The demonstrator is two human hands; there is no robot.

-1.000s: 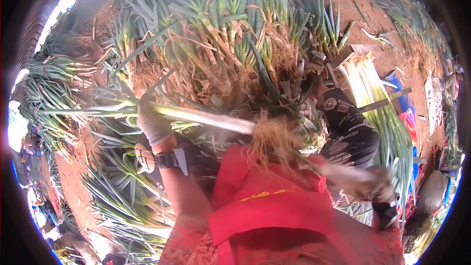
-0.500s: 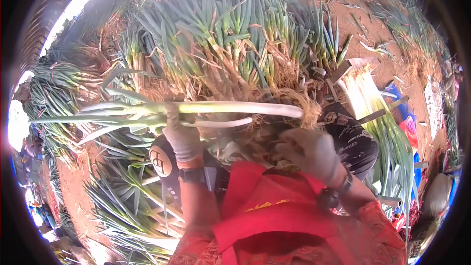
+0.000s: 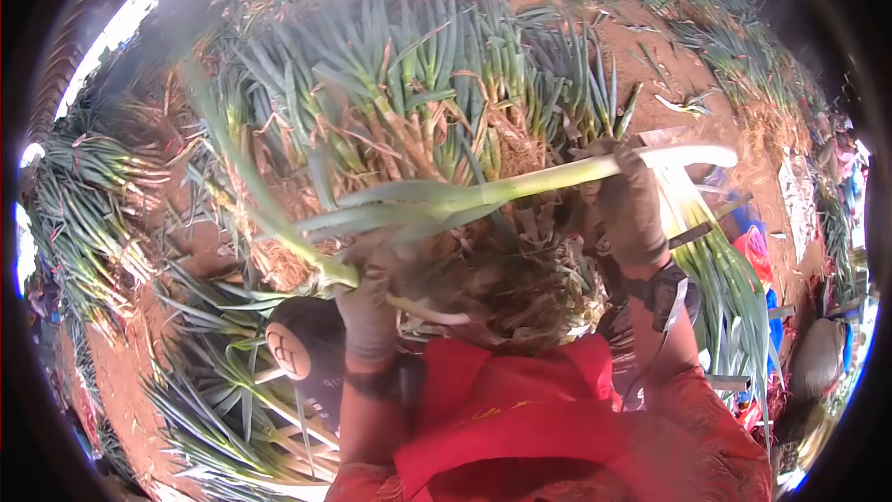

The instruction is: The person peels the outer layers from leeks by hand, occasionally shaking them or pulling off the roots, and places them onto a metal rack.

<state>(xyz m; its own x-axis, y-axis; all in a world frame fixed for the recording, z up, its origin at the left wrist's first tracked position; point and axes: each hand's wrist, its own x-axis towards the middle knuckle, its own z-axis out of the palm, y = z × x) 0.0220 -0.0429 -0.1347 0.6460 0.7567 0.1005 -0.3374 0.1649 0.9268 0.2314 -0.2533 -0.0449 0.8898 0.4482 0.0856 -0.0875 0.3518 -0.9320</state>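
My gloved right hand (image 3: 634,218) is closed around the white shank of a long green onion (image 3: 544,181). That onion lies nearly level, its pale root end out to the right and its leaves toward the left. A thinner green onion (image 3: 302,246) is in my gloved left hand (image 3: 369,302), its leaves rising up and left and its white end showing right of the fingers. Just right of my right hand, cleaned green onions (image 3: 729,274) lie with white shanks at the top and leaves hanging down.
Ahead stands a thick row of untrimmed green onions (image 3: 400,84). More bundles (image 3: 88,232) lie at the left on brown soil (image 3: 121,363). Dry peeled leaves (image 3: 520,288) are heaped before my red apron (image 3: 520,409). Metal bars (image 3: 701,228) stick out beside the cleaned onions.
My right hand has moved up and right, and now grips the larger onion, which has shifted right from my left hand. My left hand keeps the thinner onion, now tilted.
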